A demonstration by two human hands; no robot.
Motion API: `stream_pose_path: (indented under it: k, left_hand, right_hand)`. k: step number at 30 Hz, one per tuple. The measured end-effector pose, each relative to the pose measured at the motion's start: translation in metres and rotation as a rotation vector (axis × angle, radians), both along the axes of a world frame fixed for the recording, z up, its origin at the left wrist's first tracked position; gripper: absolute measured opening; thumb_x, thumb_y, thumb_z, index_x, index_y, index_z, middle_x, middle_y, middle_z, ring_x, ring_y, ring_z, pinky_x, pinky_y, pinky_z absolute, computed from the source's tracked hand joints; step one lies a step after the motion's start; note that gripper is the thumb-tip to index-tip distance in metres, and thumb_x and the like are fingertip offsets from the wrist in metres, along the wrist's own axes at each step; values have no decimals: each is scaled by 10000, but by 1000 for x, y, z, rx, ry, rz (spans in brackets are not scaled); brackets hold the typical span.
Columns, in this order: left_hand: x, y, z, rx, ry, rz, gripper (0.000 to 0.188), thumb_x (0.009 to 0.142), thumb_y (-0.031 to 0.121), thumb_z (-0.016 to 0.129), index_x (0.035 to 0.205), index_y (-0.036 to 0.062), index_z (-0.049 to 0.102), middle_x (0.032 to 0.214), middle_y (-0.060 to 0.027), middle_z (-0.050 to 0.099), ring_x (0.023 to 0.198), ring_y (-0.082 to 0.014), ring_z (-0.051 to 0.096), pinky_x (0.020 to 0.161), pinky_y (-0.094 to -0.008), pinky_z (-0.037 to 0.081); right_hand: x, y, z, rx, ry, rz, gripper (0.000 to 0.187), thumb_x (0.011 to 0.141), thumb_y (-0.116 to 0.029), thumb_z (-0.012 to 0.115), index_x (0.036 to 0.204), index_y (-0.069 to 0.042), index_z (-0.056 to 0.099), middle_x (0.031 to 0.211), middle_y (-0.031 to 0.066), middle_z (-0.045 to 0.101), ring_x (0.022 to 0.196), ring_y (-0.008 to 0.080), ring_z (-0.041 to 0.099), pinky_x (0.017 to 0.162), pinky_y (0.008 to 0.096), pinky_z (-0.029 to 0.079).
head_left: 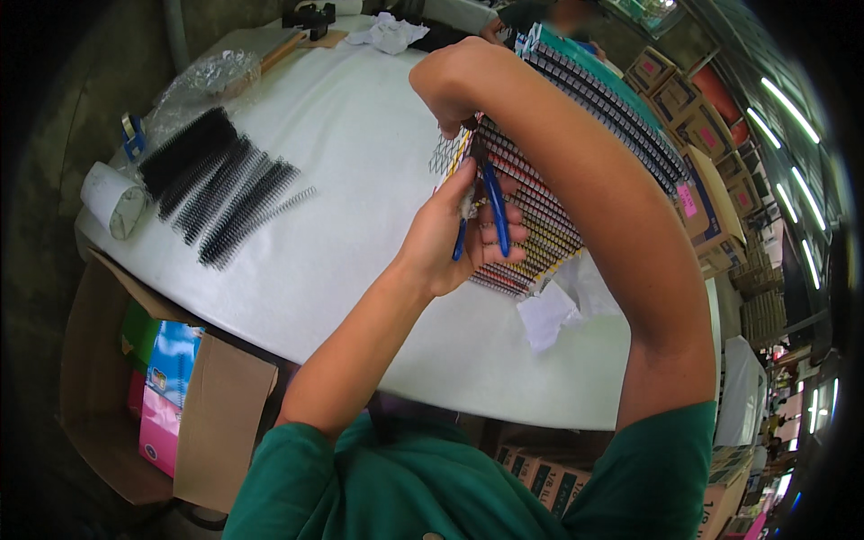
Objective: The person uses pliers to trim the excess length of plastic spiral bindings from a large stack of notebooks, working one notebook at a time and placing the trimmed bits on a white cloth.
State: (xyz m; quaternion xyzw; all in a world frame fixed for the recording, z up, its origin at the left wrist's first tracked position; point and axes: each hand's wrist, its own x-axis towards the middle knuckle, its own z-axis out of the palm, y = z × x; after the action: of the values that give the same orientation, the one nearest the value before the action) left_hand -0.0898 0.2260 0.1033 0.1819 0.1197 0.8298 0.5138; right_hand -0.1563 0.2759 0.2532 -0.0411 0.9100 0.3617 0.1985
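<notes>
My left hand [441, 229] is wrapped round a pair of pliers with blue handles [496, 211]. Their dark jaws point up, toward the fingers of my right hand [450, 85]. That hand is bent over at the far end of a stack of spiral-bound notebooks [526, 216], its fingertips curled down and closed. Whatever they pinch is too small and shaded to make out. Red, white and yellow edges of the notebooks show between their coils, and my right forearm crosses over part of the stack.
Loose black spiral coils [220, 189] lie at the left of the white table [342, 297], near a paper roll [114, 200] and blue tape dispenser [132, 137]. Another notebook stack [607, 112] stands at the far right. Left below is an open carton [225, 423] holding notebooks. Paper scrap [547, 315] lies nearby.
</notes>
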Motion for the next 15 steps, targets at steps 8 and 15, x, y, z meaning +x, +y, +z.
stream_pose_path:
  k: [8, 15]
  left_hand:
    - [10, -9, 15, -284, 102, 145, 540, 954, 477, 276, 1113, 7, 489, 865, -149, 592, 852, -295, 634, 710, -413, 558]
    - [5, -7, 16, -317, 97, 163, 524, 949, 496, 286, 1083, 32, 490, 811, -121, 562, 745, -263, 612, 662, -394, 549]
  right_hand:
    - [-5, 4, -7, -13, 26, -2, 265, 733, -239, 720, 919, -50, 704, 871, 50, 698, 798, 200, 662, 691, 345, 517]
    - [-1, 2, -6, -21, 49, 30, 226, 739, -227, 713, 881, -52, 712, 852, 48, 699, 796, 204, 662, 687, 348, 513]
